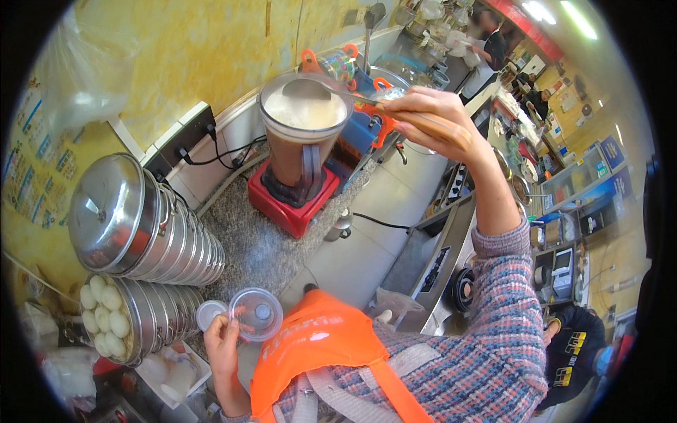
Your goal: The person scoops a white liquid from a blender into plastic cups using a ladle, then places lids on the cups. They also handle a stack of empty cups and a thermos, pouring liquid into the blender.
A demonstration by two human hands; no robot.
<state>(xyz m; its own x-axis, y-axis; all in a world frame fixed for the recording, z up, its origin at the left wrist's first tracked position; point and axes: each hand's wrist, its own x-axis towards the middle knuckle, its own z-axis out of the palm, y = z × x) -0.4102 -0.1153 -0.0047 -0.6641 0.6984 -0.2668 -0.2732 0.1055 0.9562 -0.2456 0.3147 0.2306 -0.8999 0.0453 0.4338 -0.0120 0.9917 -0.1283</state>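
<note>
My right hand (431,119) grips the wooden handle of a metal ladle (307,90). The ladle's bowl is at the mouth of a clear blender jug (285,150), near its far rim. Frothy, pale brown liquid fills the jug almost to the top. The jug sits on a red blender base (293,203) on the speckled stone counter (254,248). Lower down, my left hand (225,338) pinches the rim of a clear plastic cup (256,314). Beside that cup is a round white lid or cup (211,315); I cannot tell whether my fingers touch it.
Left of the blender stand stacked metal steamers (153,222), one lidded, another showing several pale buns (106,317). Black cables (227,158) run from wall sockets. Behind the jug is a blue and orange machine (359,132). A person (571,349) is at lower right; others work farther back.
</note>
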